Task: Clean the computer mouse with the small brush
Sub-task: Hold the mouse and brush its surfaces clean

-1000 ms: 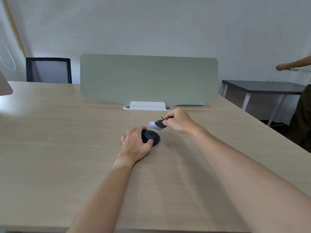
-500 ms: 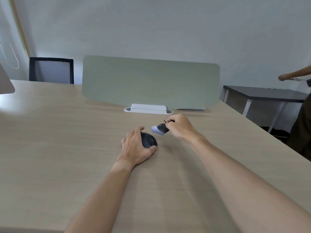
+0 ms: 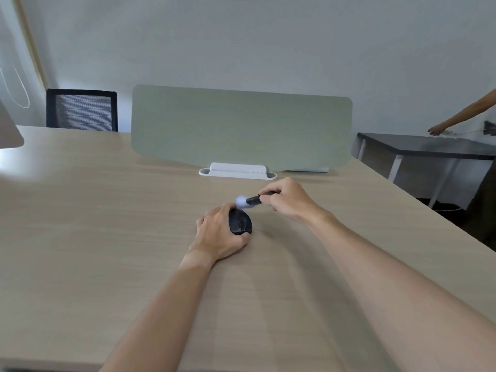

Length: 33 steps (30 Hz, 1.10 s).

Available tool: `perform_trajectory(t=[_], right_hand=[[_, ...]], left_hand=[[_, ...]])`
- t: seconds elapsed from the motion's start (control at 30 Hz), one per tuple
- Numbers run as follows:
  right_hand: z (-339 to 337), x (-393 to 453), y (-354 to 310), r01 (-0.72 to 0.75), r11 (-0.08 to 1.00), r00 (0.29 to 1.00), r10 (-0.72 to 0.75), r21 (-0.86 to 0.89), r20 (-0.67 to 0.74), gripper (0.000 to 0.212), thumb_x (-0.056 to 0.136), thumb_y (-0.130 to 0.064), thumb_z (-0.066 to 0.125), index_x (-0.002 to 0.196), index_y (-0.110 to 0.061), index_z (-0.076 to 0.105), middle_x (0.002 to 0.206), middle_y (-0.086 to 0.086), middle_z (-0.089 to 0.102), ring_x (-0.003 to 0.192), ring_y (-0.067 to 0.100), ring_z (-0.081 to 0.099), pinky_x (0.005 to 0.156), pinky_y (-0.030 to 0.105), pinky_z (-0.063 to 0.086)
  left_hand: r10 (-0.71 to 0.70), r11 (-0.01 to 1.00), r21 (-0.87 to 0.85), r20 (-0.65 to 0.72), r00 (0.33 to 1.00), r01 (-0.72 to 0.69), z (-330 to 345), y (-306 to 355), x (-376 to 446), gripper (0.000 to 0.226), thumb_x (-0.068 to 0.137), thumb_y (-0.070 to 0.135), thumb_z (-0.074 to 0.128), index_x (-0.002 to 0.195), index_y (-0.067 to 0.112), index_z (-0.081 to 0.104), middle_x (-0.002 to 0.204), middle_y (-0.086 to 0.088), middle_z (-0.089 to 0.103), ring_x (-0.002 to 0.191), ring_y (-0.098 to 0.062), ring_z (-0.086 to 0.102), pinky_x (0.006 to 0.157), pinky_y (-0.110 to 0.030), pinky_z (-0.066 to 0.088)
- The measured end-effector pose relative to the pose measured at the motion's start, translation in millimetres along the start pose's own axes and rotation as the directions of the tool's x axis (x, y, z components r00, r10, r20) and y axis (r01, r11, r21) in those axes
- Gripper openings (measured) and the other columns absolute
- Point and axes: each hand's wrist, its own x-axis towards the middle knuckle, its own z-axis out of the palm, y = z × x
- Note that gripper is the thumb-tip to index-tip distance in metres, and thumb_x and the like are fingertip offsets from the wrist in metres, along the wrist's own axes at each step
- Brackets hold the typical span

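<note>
Mouse (image 3: 239, 222), black, sits on the light wooden desk (image 3: 107, 237) near its middle, tipped up on its side so that its top faces right. I note the left hand (image 3: 218, 236) curled round it from the left, thumb under the near end and fingers wrapped over the far end. The right hand (image 3: 287, 201) is just beyond and to the right, fingers curled and pinching the dark handle of the small brush (image 3: 252, 201). The brush lies roughly level, pointing left; its pale bristle tip is blurred and sits just above the far end of the mouse. I cannot tell whether the bristles touch it.

Behind the hands, a white stand (image 3: 237, 171) carries a grey-green divider panel (image 3: 241, 127) across the desk. A black mesh chair (image 3: 81, 110) stands beyond the far left edge. To the right is a dark side table (image 3: 429, 149), with another person's arm (image 3: 464, 115) reaching over it.
</note>
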Motion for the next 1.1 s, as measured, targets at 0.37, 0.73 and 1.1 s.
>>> perform_trajectory(t=[0.37, 0.73, 1.1], right_hand=[[-6, 2, -14, 0.030, 0.991, 0.995, -0.017, -0.132, 0.098, 0.020, 0.083, -0.009, 0.064, 0.095, -0.005, 0.080, 0.074, -0.017, 0.066, 0.070, -0.002, 0.056, 0.060, 0.017, 0.039], [-13, -2, -10, 0.017, 0.986, 0.994, 0.002, -0.168, 0.114, 0.017, 0.081, -0.010, 0.065, 0.087, -0.007, 0.081, 0.069, -0.013, 0.065, 0.069, 0.007, 0.054, 0.058, 0.020, 0.038], [-18, -7, -4, -0.056, 0.984, 0.984, 0.083, -0.169, 0.158, 0.018, 0.084, -0.007, 0.066, 0.093, -0.011, 0.080, 0.056, -0.023, 0.060, 0.060, -0.002, 0.050, 0.056, 0.017, 0.036]], left_hand=[[-0.021, 1.000, 0.007, 0.011, 1.000, 0.021, -2, 0, -1, 0.065, 0.053, 0.060, 0.063, 0.112, 0.036, 0.054, 0.109, 0.014, 0.055, 0.114, -0.018, 0.048, 0.090, -0.035, 0.036], [-0.024, 0.998, -0.049, 0.046, 0.999, 0.026, -8, 5, -4, 0.070, 0.056, 0.036, 0.053, 0.125, 0.027, 0.055, 0.122, -0.001, 0.055, 0.121, -0.024, 0.048, 0.101, -0.038, 0.038], [-0.061, 0.998, 0.017, 0.033, 0.998, 0.061, -6, 5, -4, 0.066, 0.071, 0.039, 0.070, 0.133, 0.029, 0.049, 0.130, -0.004, 0.045, 0.127, -0.028, 0.039, 0.105, -0.039, 0.030]])
